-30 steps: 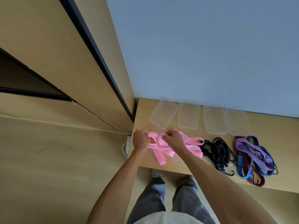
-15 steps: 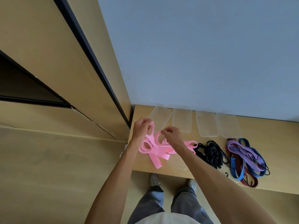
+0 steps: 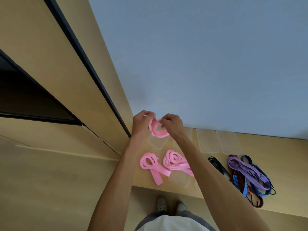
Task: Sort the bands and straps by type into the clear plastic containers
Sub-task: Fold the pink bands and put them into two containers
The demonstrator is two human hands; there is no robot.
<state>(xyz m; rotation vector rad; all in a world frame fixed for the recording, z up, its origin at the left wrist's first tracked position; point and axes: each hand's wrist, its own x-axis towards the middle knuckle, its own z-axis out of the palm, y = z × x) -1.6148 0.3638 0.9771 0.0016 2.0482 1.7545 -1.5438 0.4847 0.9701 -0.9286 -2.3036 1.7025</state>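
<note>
Both hands, left and right, are pinching one pink band above a container; more bands are lying on the desk.

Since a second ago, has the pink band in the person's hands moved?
Yes. The pink band, gripped by the left hand and right hand, has risen off the tabletop pile toward the wall, now above the clear container.
</note>
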